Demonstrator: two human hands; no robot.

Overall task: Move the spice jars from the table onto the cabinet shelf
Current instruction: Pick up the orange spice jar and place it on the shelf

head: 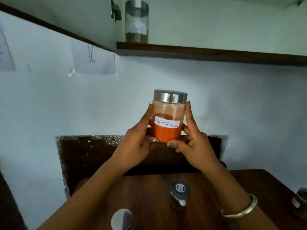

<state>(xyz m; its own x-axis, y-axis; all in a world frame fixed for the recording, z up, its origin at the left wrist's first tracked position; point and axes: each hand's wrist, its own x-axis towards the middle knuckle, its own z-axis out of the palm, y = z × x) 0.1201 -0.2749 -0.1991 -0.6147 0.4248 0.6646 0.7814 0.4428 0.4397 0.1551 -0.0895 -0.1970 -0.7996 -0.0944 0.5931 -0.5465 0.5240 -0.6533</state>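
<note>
I hold a glass jar of red chilli powder (pixel 167 118) upright in front of the wall, above the table's far edge. It has a steel lid and a handwritten white label. My left hand (pixel 137 143) grips its left side and my right hand (pixel 194 143) grips its right side, thumbs under the base. Up on the cabinet shelf (pixel 207 53) stands another steel-lidded jar (pixel 136 22) with dark spice at the bottom. On the wooden table (pixel 249 188) below stand a jar with a grey flip lid (pixel 179 195), a steel-lidded jar (pixel 122 219), and a third jar (pixel 300 201) at the right edge.
A dark board (pixel 93 155) leans against the pale wall behind the table. Paper sheets (pixel 93 58) are taped to the wall at the left. The shelf stretches bare to the right of the jar on it. A bangle (pixel 240 209) circles my right wrist.
</note>
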